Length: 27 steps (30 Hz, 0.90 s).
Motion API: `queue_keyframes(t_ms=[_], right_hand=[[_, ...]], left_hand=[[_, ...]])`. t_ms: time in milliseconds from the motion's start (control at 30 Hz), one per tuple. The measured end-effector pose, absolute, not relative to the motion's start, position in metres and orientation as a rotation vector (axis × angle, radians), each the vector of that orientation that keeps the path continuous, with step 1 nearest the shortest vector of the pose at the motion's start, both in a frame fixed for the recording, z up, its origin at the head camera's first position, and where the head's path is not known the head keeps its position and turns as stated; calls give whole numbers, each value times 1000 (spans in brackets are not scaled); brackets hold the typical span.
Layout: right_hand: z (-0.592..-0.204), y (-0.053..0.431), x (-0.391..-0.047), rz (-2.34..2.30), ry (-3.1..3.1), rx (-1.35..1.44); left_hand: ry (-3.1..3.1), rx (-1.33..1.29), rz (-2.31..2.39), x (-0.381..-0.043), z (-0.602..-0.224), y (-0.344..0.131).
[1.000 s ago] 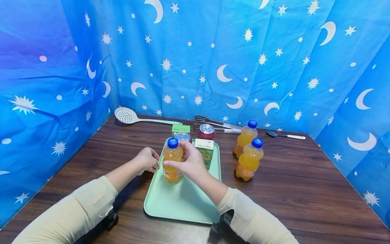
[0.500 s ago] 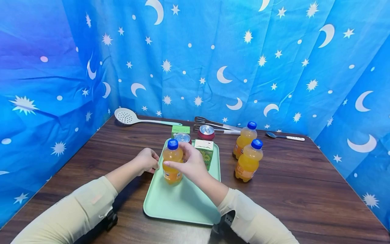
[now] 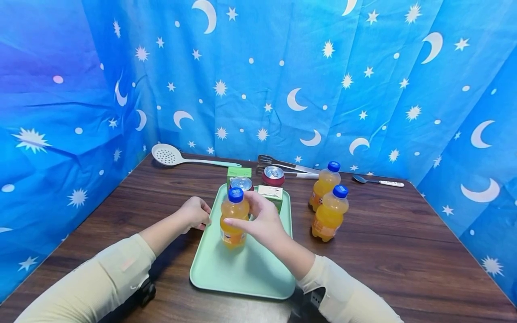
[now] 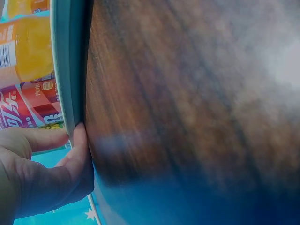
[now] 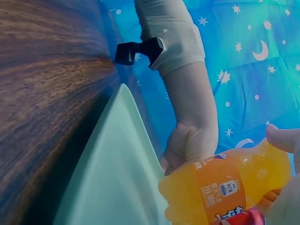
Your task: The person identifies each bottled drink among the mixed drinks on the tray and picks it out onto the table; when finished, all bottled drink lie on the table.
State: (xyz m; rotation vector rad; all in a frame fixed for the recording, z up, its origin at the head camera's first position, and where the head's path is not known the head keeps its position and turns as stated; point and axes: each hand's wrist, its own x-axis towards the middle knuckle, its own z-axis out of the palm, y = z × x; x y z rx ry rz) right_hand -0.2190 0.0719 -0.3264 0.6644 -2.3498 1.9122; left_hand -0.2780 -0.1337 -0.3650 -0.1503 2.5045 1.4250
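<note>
My right hand (image 3: 264, 220) grips an orange soda bottle (image 3: 234, 224) with a blue cap over the light green tray (image 3: 242, 278). Whether the bottle's base touches the tray I cannot tell. At the tray's left edge, my left hand (image 3: 195, 213) pinches the rim between thumb and finger, plain in the left wrist view, where the hand (image 4: 51, 171) meets the tray rim (image 4: 69, 61). A red soda can (image 3: 241, 183) stands behind the held bottle, partly hidden by it. To its right is a green drink carton (image 3: 272, 193), half covered by my right hand.
Two more orange bottles, a near one (image 3: 330, 215) and a far one (image 3: 326, 185), stand right of the tray. Behind it are another can (image 3: 273, 176) and a green box (image 3: 239, 172). A skimmer (image 3: 167, 154), tongs (image 3: 288, 166) and a spoon (image 3: 377, 180) lie along the back.
My right hand has shifted the bottle slightly right and towards me in the last half second, and now covers more of the carton. My left hand stays at the tray's rim.
</note>
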Motion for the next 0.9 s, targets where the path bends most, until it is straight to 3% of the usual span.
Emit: queue_keyframes(t_ms=[900], right_hand=[[-316,110,-195,1946,-2356,811]], left_hand=[[2476,-138,1441,-275,-361,-134]])
